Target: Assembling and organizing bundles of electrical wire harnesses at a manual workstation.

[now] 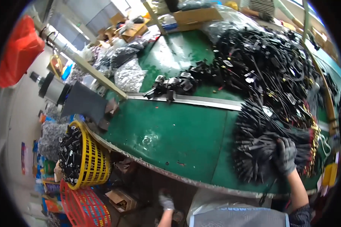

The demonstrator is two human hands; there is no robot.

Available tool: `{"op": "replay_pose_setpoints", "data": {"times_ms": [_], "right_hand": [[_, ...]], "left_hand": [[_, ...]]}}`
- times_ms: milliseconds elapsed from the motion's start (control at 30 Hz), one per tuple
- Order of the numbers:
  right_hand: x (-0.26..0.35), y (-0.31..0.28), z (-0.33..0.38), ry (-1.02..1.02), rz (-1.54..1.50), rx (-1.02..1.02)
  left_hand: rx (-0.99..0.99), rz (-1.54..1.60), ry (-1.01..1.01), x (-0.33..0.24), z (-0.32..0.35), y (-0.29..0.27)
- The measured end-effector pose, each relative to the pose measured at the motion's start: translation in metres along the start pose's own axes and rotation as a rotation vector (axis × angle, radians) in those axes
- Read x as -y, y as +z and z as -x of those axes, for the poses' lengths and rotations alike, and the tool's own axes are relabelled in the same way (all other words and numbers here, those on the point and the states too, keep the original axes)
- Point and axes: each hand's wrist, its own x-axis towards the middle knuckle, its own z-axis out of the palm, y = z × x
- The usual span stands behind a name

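My right hand (285,156), in a grey work glove, rests on a thick bundle of black cables (254,160) at the table's right front. Its fingers curl down into the cables; the fingertips are partly hidden. Gold-coloured ends (313,147) line the bundle's right side. My left hand (166,200), in a pale glove, hangs below the table's front edge, apart from the cables. It is small and blurred, so its fingers cannot be made out.
A large heap of black wired parts (265,60) covers the green table's (170,136) back right. A metal strip (193,100) crosses the tabletop, with black parts (174,85) beside it. Left stand a filled yellow basket (94,159) and a red basket (89,208). Another person (263,7) is behind.
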Motion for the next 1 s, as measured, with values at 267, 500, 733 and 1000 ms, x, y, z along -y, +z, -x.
{"op": "replay_pose_setpoints", "data": {"times_ms": [267, 500, 733, 1000], "right_hand": [[0.002, 0.017, 0.005, -0.014, 0.024, -0.043], [0.007, 0.009, 0.001, 0.006, -0.012, -0.06], [0.008, 0.004, 0.001, 0.01, -0.054, -0.017], [0.005, 0.006, -0.008, 0.038, -0.066, 0.031]], "left_hand": [[-0.09, -0.062, 0.751, -0.359, -0.128, 0.101], [0.136, -0.865, 0.875, -0.428, -0.251, 0.251], [0.459, -1.106, 0.617, -0.432, -0.299, 0.324], [0.634, -1.015, 0.744, -0.411, -0.252, 0.288]]}}
